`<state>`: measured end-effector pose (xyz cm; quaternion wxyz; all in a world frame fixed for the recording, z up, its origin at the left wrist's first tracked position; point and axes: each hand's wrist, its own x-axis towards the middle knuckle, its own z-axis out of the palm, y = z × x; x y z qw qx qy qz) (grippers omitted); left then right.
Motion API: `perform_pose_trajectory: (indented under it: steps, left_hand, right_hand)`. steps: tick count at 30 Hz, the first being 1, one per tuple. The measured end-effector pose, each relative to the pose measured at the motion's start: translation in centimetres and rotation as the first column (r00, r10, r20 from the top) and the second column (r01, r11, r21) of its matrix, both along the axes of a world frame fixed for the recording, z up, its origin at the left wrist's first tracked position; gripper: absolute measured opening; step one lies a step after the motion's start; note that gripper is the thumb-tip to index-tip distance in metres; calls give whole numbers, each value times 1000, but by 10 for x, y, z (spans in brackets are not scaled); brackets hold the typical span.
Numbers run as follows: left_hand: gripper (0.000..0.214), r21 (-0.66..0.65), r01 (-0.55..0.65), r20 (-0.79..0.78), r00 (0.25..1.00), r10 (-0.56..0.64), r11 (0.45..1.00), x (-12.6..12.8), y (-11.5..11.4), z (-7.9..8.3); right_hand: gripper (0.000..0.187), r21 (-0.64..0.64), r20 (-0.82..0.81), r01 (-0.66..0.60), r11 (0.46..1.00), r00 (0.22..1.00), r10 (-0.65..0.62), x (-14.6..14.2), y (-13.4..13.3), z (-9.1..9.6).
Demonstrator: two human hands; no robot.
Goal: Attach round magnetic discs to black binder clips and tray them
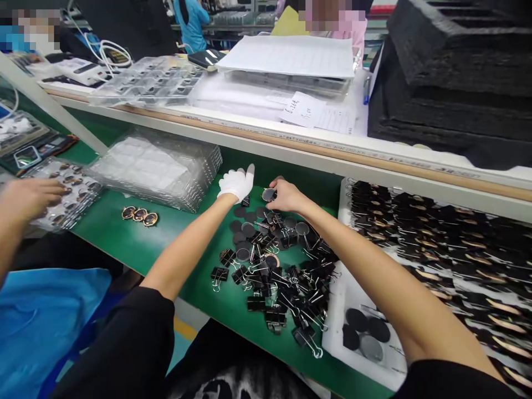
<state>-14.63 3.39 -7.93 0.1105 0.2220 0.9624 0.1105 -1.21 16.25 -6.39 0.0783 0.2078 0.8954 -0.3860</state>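
My left hand, in a white glove with a grey thumb tip, is over the far part of the green table. Its thumb sticks out apart from the fingers, whose undersides are hidden. Just to its right, my bare right hand pinches a round dark disc with a thin rim between thumb and fingers. Below both hands lies a loose heap of black binder clips with silver wire handles. Dark round discs are scattered among the clips, and one gold-rimmed ring lies between them.
On the right stands a white tray with rows of clipped pieces. Stacked clear plastic trays sit left, near three joined gold-rimmed rounds. A shelf edge crosses above my hands. A co-worker's hand is at far left.
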Motion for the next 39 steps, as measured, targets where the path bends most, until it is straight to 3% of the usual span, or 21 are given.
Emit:
perform_pose_trajectory:
  steps: [5, 9, 19, 30, 36, 39]
  left_hand:
    - [59, -4, -67, -76, 995, 66, 998, 5, -11, -18]
    - [57, -53, -52, -75, 996, 48, 997, 2, -18, -23]
    - [55, -90, -93, -144, 986, 80, 992, 5, -21, -28]
    - [56, -11, -232, -126, 965, 229, 973, 7, -18, -32]
    - [58, -11, -219, -97, 971, 216, 976, 9, -19, -28]
    - [58, -4, -209, -93, 974, 208, 978, 10, -19, -27]
  right_hand:
    - [45, 49, -65, -219, 974, 973, 222, -18, 10, -11]
    - [42, 47, -120, -295, 954, 947, 298, -18, 16, -22]
    - [39, -16, -220, -283, 959, 936, 273, -21, 8, -51]
    - [42, -22, -211, -238, 971, 950, 228, -31, -13, -46]
    - [37, -10, -220, -236, 972, 948, 228, -26, -13, -46]
    - [40, -64, -256, -230, 971, 944, 207, -24, -13, -49]
